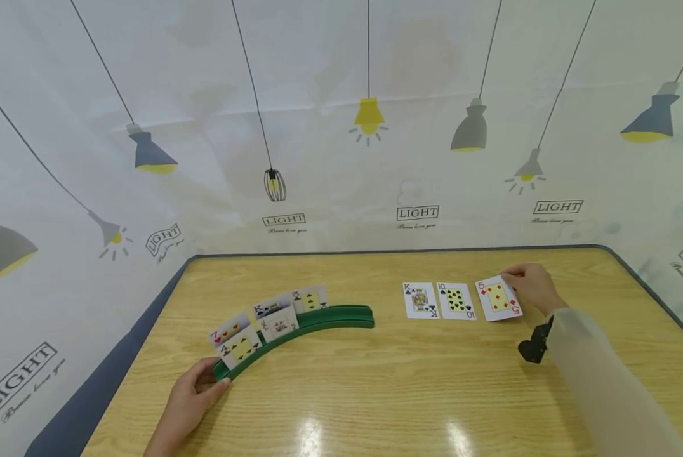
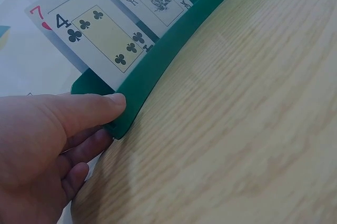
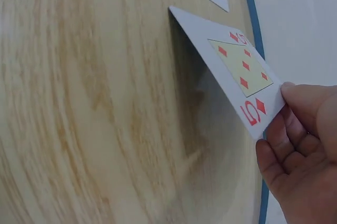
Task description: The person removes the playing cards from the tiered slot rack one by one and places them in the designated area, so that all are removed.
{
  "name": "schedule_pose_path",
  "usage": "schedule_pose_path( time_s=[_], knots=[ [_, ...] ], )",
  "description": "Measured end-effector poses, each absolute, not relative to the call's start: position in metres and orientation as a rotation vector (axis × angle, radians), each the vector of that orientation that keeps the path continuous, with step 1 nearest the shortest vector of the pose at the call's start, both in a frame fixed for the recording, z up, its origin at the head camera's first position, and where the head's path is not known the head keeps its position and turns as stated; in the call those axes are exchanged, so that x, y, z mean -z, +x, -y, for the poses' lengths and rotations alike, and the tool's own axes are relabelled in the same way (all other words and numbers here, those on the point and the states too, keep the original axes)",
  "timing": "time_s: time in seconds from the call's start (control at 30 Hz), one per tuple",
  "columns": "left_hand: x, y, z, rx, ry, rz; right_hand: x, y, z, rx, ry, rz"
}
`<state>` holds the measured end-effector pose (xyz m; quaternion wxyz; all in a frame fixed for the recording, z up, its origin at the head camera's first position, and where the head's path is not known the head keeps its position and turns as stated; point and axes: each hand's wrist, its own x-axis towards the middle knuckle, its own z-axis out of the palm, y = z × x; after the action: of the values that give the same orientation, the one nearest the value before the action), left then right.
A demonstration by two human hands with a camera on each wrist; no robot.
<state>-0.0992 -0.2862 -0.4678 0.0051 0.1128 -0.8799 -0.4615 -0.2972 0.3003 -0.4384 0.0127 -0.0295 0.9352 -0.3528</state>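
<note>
Left hand (image 1: 190,397): rests on the wooden table (image 1: 376,393) at the near left end of the green card rack (image 1: 318,319). Thumb lies on top of the rack's end, fingers curl under and beside it, so the hand grips the rack tip loosely; the left wrist view shows the thumb tip (image 2: 113,103) pressed against the green edge.

Green card rack: curved, lying on the table left of centre, running from the left hand back and to the right. Cards stand in it in two rows, faces toward the person.

Four of clubs (image 2: 102,37): front row, nearest the left hand, upright and leaning back. A red seven (image 1: 230,329) stands just behind it, mostly covered. Further face cards (image 1: 275,324) follow to the right along the rack; their suits are too small to tell.

King (image 1: 420,300): face up, flat on the table, right of centre.

Ten of spades (image 1: 456,301): face up, flat, just beside the king on its right.

Five of diamonds (image 1: 498,298): just right of the ten, face up, tilted. Its far edge touches the table and its near edge is lifted, as the right wrist view (image 3: 242,71) shows.

Right hand (image 1: 532,287): pinches the raised corner of the five of diamonds between thumb and fingers, which are curled closed on it.
</note>
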Motion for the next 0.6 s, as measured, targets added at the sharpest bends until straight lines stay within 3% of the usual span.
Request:
schedule_pose_path(
  time_s=[0.6],
  knots=[
    [0.469,-0.1,0.287,1.494,0.355,2.737,0.464,-0.304,-0.306,1.127,-0.041,-2.899]
  ],
)
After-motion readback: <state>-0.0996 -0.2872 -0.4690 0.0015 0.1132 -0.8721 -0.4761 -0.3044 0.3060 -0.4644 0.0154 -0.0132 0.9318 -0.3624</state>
